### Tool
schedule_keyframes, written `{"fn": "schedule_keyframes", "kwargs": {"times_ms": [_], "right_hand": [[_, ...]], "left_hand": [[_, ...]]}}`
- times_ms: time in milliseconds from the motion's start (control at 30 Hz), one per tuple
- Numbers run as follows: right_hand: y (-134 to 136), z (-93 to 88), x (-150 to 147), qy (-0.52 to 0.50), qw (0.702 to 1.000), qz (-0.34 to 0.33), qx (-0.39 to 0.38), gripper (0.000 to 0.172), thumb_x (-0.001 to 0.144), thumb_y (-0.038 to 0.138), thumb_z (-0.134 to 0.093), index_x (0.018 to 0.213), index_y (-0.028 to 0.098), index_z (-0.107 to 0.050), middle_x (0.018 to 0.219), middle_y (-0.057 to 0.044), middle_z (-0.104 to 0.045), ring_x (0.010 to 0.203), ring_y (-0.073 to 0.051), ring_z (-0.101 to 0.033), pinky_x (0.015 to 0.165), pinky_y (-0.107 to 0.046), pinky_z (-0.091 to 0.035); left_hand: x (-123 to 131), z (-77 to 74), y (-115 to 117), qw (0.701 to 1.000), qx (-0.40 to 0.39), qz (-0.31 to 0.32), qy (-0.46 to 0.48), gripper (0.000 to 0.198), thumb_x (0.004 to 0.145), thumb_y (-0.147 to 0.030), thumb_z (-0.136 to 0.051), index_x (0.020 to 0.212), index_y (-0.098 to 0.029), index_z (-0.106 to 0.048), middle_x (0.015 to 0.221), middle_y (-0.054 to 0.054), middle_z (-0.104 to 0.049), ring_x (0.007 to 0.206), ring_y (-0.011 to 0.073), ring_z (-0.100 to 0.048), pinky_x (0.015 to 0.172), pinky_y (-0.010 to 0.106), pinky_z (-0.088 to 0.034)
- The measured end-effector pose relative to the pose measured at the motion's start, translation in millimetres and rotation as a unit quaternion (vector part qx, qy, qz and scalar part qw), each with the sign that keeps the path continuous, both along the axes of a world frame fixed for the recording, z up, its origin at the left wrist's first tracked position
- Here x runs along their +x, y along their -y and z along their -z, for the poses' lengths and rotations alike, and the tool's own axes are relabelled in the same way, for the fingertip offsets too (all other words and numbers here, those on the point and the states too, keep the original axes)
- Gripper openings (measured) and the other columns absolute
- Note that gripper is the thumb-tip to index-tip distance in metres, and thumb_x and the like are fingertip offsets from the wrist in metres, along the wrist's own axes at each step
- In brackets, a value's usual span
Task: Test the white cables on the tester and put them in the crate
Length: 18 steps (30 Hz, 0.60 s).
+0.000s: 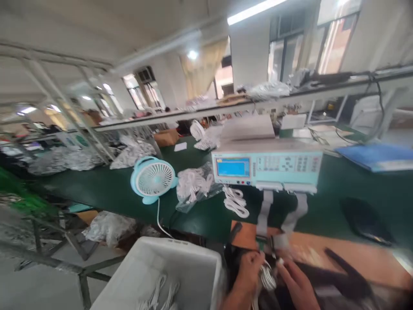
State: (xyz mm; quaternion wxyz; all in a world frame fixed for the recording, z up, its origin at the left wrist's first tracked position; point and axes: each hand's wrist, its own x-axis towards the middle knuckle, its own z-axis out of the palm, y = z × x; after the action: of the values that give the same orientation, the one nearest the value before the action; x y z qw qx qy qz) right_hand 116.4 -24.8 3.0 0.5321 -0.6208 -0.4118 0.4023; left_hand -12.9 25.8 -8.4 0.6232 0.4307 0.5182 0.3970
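Observation:
Low in the head view, my left hand (248,271) is closed around a coiled white cable (267,277) at the near table edge. My right hand (295,280) pinches the cable's end just to its right, close to a small fixture (272,243) on an orange-brown board (338,254). Two flat grey ribbon leads (264,211) run up from the fixture to a pale blue tester (267,165) with a lit blue screen. Motion blurs both hands.
A white bin (180,267) holding white cables stands at lower left. On the green table (112,189) sit a blue desk fan (153,178), a clear bag of white cables (193,185), a loose coil (235,202) and a blue folder (377,157). An overhead shelf rail (258,105) crosses above.

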Motion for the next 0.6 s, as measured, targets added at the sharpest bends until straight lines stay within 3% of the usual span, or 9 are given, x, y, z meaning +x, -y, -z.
{"fn": "schedule_keyframes", "kwargs": {"times_ms": [133,333,600], "right_hand": [[0,-3.8,-8,-0.071,0.996,-0.049,-0.005,0.04,0.071,0.055,-0.066,0.062,0.017,-0.059,0.057,0.001,-0.049,0.054,-0.013,-0.044,0.051,-0.023,-0.039],[1,5.2,-13,-0.167,0.984,-0.049,-0.036,0.042,0.068,0.055,-0.072,0.061,0.016,-0.057,0.057,0.003,-0.047,0.052,-0.012,-0.041,0.05,-0.023,-0.039],[-2,2.0,-11,-0.18,0.982,-0.037,-0.045,0.041,0.065,0.055,-0.075,0.062,0.016,-0.061,0.052,0.004,-0.046,0.047,-0.01,-0.04,0.047,-0.023,-0.036]], "left_hand": [[-6,-7.7,3,0.999,-0.033,0.013,0.017,0.053,0.059,-0.067,-0.066,0.058,-0.015,-0.056,0.053,-0.003,-0.046,0.053,0.0104,-0.038,0.056,0.024,-0.032],[-10,-4.2,4,0.999,-0.025,0.023,0.011,0.05,0.062,-0.062,-0.068,0.057,-0.014,-0.056,0.053,-0.003,-0.045,0.053,0.0094,-0.038,0.054,0.022,-0.031],[-9,-6.3,5,0.999,-0.042,0.02,0.021,0.047,0.066,-0.06,-0.067,0.059,-0.014,-0.056,0.053,-0.003,-0.045,0.053,0.0092,-0.038,0.053,0.022,-0.031]]}}
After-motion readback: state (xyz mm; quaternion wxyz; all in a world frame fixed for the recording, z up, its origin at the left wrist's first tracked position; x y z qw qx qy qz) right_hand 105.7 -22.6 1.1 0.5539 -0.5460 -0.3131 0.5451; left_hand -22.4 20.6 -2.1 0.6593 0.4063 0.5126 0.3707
